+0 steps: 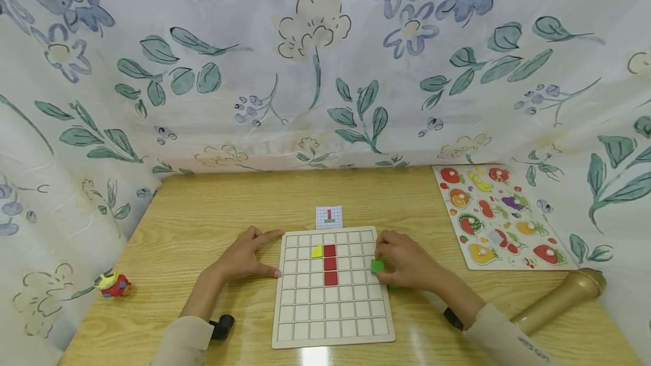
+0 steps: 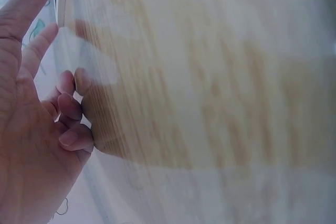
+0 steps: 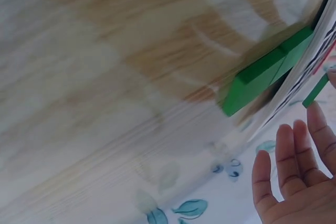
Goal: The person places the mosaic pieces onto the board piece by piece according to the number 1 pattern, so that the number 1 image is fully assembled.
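A wooden grid board [image 1: 305, 314] lies flat on the table. Three red square tiles [image 1: 330, 278] run down one of its columns, with a yellow piece with one rounded corner [image 1: 317, 252] left of the top one. My left hand [image 1: 243, 257] is at the board's left side, thumb and index finger stretched out to its edge. In the left wrist view its other fingers [image 2: 76, 137] bend against the tabletop. Over the board's right edge my right hand [image 1: 407, 261] pinches a green square tile [image 1: 377, 266]. More green tiles [image 3: 254, 82] lie beside the board, partly under that hand.
Behind the board lies a small printed card [image 1: 329, 218] with a coloured grid pattern. A fruit puzzle board [image 1: 460, 230] and a gold cylinder [image 1: 559, 301] are at the right. At the far left sits a small red and yellow toy [image 1: 114, 285]. A floral curtain [image 1: 305, 129] hangs behind.
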{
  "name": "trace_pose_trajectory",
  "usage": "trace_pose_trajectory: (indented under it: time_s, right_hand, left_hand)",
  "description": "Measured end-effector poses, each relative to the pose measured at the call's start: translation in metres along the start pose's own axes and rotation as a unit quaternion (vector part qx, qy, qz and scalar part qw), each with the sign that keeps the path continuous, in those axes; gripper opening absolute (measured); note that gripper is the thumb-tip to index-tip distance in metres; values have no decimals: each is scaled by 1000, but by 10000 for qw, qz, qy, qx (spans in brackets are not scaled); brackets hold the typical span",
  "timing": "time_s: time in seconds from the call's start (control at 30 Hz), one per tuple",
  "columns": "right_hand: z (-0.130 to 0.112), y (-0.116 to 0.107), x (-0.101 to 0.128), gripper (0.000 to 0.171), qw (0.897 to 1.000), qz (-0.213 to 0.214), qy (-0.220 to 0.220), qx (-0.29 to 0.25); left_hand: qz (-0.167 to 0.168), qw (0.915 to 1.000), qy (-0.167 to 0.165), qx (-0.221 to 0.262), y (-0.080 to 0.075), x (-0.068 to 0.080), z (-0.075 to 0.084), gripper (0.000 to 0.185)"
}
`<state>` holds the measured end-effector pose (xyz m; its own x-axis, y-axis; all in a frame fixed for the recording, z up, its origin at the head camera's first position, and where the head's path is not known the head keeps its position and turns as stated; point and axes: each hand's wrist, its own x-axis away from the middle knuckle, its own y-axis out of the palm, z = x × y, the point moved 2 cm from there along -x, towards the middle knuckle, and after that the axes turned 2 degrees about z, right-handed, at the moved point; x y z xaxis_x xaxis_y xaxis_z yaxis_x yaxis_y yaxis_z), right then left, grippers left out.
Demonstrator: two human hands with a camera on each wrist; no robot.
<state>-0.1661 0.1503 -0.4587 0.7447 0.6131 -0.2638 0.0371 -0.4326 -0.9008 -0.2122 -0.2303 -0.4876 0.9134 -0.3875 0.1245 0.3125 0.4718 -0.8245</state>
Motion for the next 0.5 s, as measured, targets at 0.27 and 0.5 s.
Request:
trace_pose_trajectory:
  time_s: [0.27,0.5]
  right_hand:
    - [-11,6,-8,21,9999,-45,-4,-94]
    - [-21,12,-15,21,9997,35,-235,-62]
  left_hand:
    - [-26,10000,11,-18,-1,0,0,98]
    - [-57,10000,3,-21,-2,-1,1,99]
